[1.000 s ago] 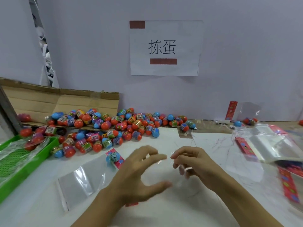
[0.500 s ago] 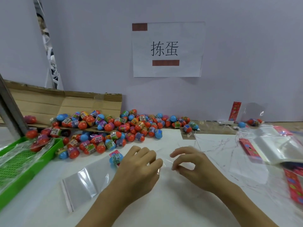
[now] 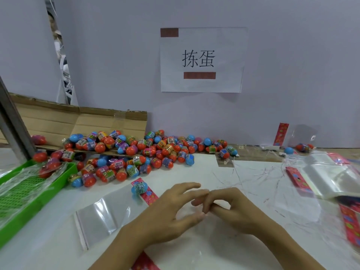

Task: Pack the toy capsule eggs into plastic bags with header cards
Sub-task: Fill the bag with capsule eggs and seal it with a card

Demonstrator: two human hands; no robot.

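Head view: we are looking down on the white bench (image 3: 194, 172), with a wall behind it carrying a paper sign (image 3: 202, 59). At the back left an opened cardboard box (image 3: 78, 123) spills a large heap of toy capsule eggs (image 3: 136, 152) across the bench, and a green tray (image 3: 23, 191) lined with clear film sits at the left edge. On the right lies a stack of plastic bags (image 3: 331, 176) with red header cards (image 3: 296, 176) beside it. In front of us a flat clear bag (image 3: 101, 211) lies open-ended to the left, and one blue egg (image 3: 139, 189) rests on a red card (image 3: 148, 193) just above it.

Our left hand (image 3: 167, 211) and right hand (image 3: 231, 209) meet at the middle of the bench, fingertips touching. The right grip is curled, thumb and forefinger pressed together, seemingly pinching a thin film; the left grip is loosely spread, its fingers reaching toward the same spot. Whether a bag edge lies between them we cannot tell for certain, as the film is nearly invisible.

We judge the step to be separating or opening a bag mouth. The next move calls for parting the two film layers cleanly, then fetching the blue egg and its card.
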